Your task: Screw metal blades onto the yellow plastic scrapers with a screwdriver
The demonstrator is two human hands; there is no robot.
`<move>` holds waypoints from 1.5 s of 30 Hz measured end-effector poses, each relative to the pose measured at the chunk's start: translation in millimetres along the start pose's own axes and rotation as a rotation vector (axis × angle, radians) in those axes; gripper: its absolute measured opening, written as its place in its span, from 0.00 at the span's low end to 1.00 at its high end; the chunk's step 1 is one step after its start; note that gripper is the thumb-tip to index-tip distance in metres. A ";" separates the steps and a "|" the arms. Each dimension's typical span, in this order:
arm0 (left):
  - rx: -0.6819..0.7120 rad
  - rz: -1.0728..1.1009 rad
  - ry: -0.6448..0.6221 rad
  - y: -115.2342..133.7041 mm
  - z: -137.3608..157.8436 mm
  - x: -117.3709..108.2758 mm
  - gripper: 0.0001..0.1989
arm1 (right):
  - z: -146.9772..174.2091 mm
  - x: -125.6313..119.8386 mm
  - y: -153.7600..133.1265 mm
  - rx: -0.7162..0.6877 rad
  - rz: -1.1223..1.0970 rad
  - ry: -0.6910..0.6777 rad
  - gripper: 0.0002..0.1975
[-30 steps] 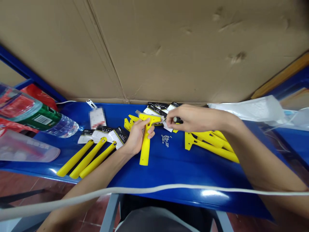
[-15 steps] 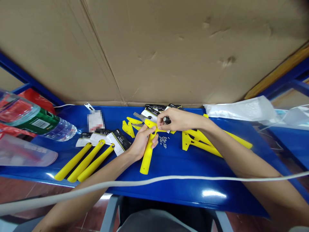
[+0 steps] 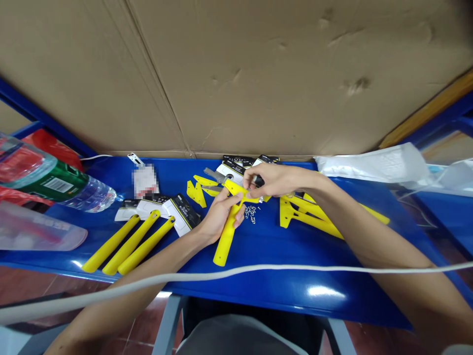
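My left hand is closed around a yellow T-shaped scraper, its round handle slanting down toward me. A metal blade shows by the left end of the scraper's head. My right hand is bent over the right end of that head, its thumb and fingertips pinched against the yellow plastic. Within its curled fingers sits a short black-handled tool, mostly hidden. Just below the head, a small pile of silver screws lies on the blue table.
Three yellow handles lie at the left beside printed cards. Loose yellow plates lie behind my left hand, yellow scraper frames under my right forearm. A water bottle is far left. A white cable crosses in front.
My right hand has lowered slightly, its fingertips now further right along the scraper's head. The scraper's head has shifted a little to the right and its right end shows more.
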State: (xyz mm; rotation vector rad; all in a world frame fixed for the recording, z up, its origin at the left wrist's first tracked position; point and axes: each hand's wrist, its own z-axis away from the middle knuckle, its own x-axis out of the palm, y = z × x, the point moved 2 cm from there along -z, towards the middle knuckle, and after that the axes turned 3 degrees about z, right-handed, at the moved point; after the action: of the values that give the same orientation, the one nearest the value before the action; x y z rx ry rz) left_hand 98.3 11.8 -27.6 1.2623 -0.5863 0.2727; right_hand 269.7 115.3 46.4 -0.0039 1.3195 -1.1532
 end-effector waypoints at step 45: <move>0.221 0.119 0.189 24.5 -7.0 -2.8 0.11 | 1.6 40.6 -32.7 -0.099 0.380 -0.242 0.07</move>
State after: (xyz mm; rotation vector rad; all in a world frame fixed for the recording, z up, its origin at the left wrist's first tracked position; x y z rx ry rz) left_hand 85.5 26.0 -10.5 1.3973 -0.4781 0.5620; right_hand 242.4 72.0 36.1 0.0324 1.1019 -0.7398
